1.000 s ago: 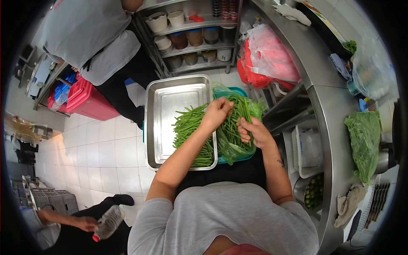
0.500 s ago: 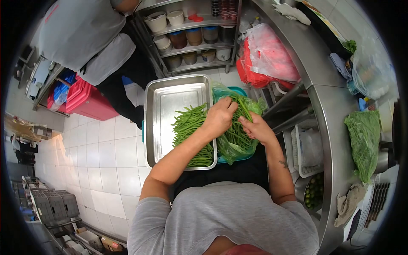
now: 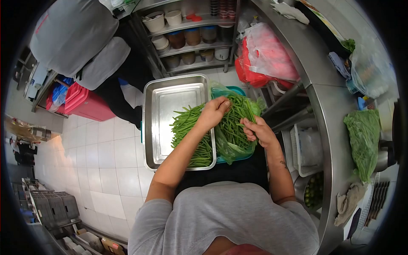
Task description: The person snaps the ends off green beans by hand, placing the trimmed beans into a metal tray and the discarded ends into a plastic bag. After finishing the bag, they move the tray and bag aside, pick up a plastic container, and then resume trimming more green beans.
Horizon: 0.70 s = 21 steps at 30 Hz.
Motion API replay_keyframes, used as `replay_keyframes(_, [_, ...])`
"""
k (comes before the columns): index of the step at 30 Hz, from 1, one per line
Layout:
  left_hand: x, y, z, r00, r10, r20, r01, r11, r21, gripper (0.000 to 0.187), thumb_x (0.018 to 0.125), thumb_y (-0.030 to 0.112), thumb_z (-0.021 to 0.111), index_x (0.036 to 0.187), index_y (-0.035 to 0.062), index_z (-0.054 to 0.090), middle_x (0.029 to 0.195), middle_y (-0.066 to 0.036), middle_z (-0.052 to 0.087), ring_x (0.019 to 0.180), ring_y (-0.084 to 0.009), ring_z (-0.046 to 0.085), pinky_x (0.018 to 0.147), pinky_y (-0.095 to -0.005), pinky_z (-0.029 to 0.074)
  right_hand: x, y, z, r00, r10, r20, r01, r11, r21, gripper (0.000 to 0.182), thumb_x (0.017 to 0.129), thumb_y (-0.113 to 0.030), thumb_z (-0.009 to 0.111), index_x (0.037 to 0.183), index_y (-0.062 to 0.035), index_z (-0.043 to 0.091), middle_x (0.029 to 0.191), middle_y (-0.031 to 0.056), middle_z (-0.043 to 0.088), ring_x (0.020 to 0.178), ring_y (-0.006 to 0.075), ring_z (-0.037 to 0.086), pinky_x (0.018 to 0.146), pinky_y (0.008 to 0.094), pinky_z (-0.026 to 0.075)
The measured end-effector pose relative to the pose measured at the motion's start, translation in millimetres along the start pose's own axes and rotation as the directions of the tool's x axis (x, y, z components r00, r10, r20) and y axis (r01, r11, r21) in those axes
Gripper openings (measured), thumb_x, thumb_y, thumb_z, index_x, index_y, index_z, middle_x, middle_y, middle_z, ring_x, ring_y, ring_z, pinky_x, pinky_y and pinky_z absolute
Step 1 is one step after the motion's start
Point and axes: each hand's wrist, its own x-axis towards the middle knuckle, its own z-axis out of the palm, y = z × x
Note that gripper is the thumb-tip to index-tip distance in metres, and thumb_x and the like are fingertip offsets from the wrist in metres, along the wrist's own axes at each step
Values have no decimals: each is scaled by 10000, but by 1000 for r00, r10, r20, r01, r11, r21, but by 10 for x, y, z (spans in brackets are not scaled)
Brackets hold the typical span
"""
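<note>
Long green beans [image 3: 191, 127] lie piled in the right part of a deep steel tray [image 3: 161, 123]. More green beans fill an open green plastic bag [image 3: 227, 148] set in a teal container [image 3: 242, 158] beside the tray. My left hand [image 3: 215, 112] is above the border between tray and bag, its fingers pinched together. Whatever is between those fingertips is too small or hidden to make out. Over the right side of the bag, my right hand [image 3: 259, 131] is closed around a few green beans, whose ends stick up past the thumb.
A steel counter [image 3: 327, 102] runs along my right, with a bag of leafy greens [image 3: 363, 144] on it. Below stands a white basket [image 3: 307, 151]. Ahead are shelves of tubs [image 3: 193, 40] and red bags [image 3: 250, 68]. Another person [image 3: 80, 38] stands at left near a pink cooler [image 3: 87, 102].
My left hand has shifted slightly left, apart from the beans my right hand holds. My right hand has moved a little right and down. The other person has moved left.
</note>
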Motion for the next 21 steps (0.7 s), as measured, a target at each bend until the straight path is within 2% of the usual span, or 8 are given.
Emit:
replay_keyframes(2, [-50,134,-25,937,350,-19,-341,921,187,110,877,94,556,927,5,598,829,-92,564,776,-229,575,687,-333,454,-11,-17,-30,1000,15,13,-15,1000,11,194,958,-224,511,990,-33,512,606,-29,396,464,47,331,412,201,285])
replay_keyframes(5, [-119,337,-50,872,476,109,-483,808,336,125,811,37,597,936,25,596,905,-109,540,866,-282,556,723,-378,459,-17,-53,-58,998,42,41,-42,999,5,187,956,-211,514,1001,-30,522,608,-27,400,473,47,336,416,199,287])
replay_keyframes(8, [-59,222,-80,785,568,246,-601,605,522,112,766,35,621,873,37,585,870,-111,526,852,-301,538,705,-406,456,-23,-65,-66,998,42,42,-42,999,-3,184,955,-209,515,996,-30,522,608,-26,397,472,46,338,414,198,286])
replay_keyframes(11, [-114,298,-69,811,519,269,-567,585,580,92,744,28,616,816,36,559,843,-113,514,835,-296,529,695,-403,454,-16,-56,-34,1000,2,-1,-2,1000,-12,184,955,-216,517,982,-33,518,607,-25,396,470,45,339,413,197,283])
replay_keyframes(14, [-181,187,149,766,636,93,-520,528,672,112,759,24,624,812,28,525,794,-115,515,804,-313,529,647,-421,433,-5,5,86,999,-23,46,24,999,-26,170,950,-226,531,982,-62,497,610,-32,400,463,40,333,407,193,276])
replay_keyframes(17, [-98,-119,190,875,476,-90,-320,707,631,85,782,10,600,830,17,531,818,-124,526,799,-326,532,639,-417,439,-7,11,147,996,-51,75,53,998,-29,181,953,-245,528,978,-69,495,620,-26,402,472,45,343,417,195,285])
replay_keyframes(20, [-167,19,90,888,449,-95,-350,797,492,89,800,22,586,865,7,529,874,-142,525,838,-338,539,655,-432,445,-12,6,66,998,-32,46,29,998,64,214,957,-260,518,969,-46,511,615,-18,399,478,55,347,436,203,298])
replay_keyframes(21, [-195,123,83,870,490,-59,-413,787,458,90,801,16,582,870,6,524,878,-142,523,839,-338,539,659,-430,444,-11,2,33,999,-16,52,11,996,91,218,958,-262,517,970,-45,513,616,-16,400,477,56,347,436,205,299])
